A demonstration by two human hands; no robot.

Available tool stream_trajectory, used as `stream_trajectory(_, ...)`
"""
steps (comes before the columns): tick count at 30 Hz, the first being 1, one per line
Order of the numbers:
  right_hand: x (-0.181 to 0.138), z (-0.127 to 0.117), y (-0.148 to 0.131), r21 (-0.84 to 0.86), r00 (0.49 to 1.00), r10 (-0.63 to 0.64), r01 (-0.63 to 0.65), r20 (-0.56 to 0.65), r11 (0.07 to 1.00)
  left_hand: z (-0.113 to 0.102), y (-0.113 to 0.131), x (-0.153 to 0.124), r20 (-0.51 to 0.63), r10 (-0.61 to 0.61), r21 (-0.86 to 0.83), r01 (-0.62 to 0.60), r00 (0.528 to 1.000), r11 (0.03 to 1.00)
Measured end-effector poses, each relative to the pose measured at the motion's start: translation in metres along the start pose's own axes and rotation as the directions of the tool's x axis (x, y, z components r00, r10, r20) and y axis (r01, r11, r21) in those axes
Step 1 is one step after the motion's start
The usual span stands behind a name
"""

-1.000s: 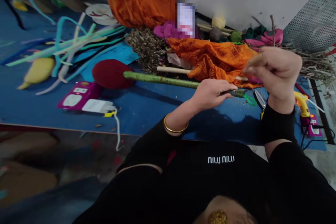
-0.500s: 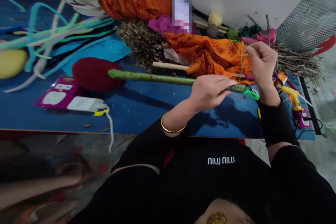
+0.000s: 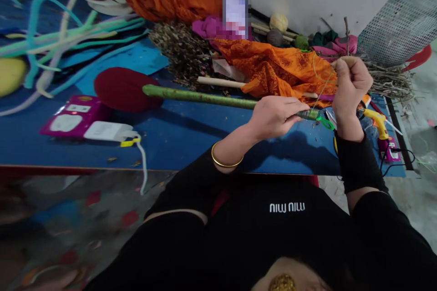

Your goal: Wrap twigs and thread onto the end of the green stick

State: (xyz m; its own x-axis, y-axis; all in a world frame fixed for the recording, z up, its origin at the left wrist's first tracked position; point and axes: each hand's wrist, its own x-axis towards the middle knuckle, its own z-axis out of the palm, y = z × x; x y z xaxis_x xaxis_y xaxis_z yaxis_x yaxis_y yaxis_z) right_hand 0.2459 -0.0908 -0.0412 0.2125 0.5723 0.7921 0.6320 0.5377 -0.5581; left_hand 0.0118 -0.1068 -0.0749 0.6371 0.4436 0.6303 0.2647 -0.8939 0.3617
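Note:
My left hand (image 3: pixel 273 118) is closed around a green-wrapped stick (image 3: pixel 205 98) near its right end. At the stick's far left end is a dark red, rounded padded head (image 3: pixel 119 88) above the table. A bright green loop (image 3: pixel 327 122) sticks out from the right end, just past my left fingertips. My right hand (image 3: pixel 353 82) pinches a thin yellow-green thread (image 3: pixel 322 92), which runs taut down to the stick's end by my left fingers. A loose curve of the thread hangs left of my right hand, in front of orange patterned cloth (image 3: pixel 273 66).
Pale foam-like strips (image 3: pixel 68 41) and a magenta power socket box (image 3: pixel 77 116) lie on the blue table (image 3: pixel 184 145) at left. Dried plant stems (image 3: pixel 177 50) are behind. A yellow glue gun (image 3: pixel 377 122) and a twig bundle (image 3: pixel 392 79) are at right.
My right hand has moved right and slightly down, drawing the thread from near vertical to a slant. My left hand keeps its hold on the stick.

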Motion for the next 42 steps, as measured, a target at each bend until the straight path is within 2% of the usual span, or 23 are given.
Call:
stream_trajectory(4, 0.001, -0.005, -0.010, -0.105, 0.999, -0.041, 0.043, 0.026, 0.994, -0.001, 0.000, 0.001, 0.015, -0.023, -0.008, 0.023, 1.000, 1.000)
stream_trajectory(8, 0.002, -0.002, -0.010, -0.091, 0.999, -0.024, 0.026, 0.024, 0.995, -0.003, 0.000, 0.001, 0.015, -0.025, -0.002, 0.025, 1.000, 1.000)
stream_trajectory(12, 0.001, 0.008, 0.002, -0.036, 1.000, 0.028, -0.027, 0.006, 0.999, -0.003, 0.000, -0.001, 0.016, -0.032, 0.001, 0.032, 0.999, 0.999)
stream_trajectory(18, -0.017, 0.022, 0.023, 0.023, 0.978, 0.172, -0.175, 0.115, 0.984, -0.003, 0.000, -0.001, -0.009, 0.000, 0.006, 0.000, 1.000, 1.000)
stream_trajectory(22, -0.034, 0.024, 0.027, 0.064, 0.941, 0.303, -0.315, 0.153, 0.947, -0.003, 0.001, -0.001, -0.024, 0.004, 0.010, -0.003, 1.000, 1.000)
stream_trajectory(25, -0.049, 0.021, 0.028, 0.043, 0.885, 0.393, -0.416, 0.249, 0.909, -0.003, 0.002, -0.001, -0.030, -0.013, 0.056, 0.015, 0.999, 0.998)
stream_trajectory(28, -0.071, 0.015, 0.026, -0.038, 0.828, 0.429, -0.446, 0.360, 0.894, -0.002, 0.004, 0.000, -0.035, -0.011, 0.119, 0.015, 0.999, 0.993)
stream_trajectory(32, -0.106, 0.002, 0.009, -0.142, 0.805, 0.420, -0.399, 0.420, 0.906, -0.001, 0.004, 0.003, -0.059, -0.044, 0.156, 0.052, 0.997, 0.986)
stream_trajectory(34, -0.122, -0.008, -0.004, -0.179, 0.809, 0.389, -0.346, 0.440, 0.921, 0.000, 0.001, 0.006, -0.074, -0.088, 0.177, 0.100, 0.993, 0.979)
stream_trajectory(39, -0.138, -0.030, -0.038, -0.271, 0.855, 0.098, 0.051, 0.510, 0.961, 0.010, -0.010, 0.009, -0.039, -0.164, 0.204, 0.169, 0.986, 0.964)
stream_trajectory(42, -0.132, -0.036, -0.051, -0.207, 0.851, -0.013, 0.143, 0.525, 0.968, 0.019, -0.016, 0.008, -0.010, -0.175, 0.209, 0.173, 0.985, 0.963)
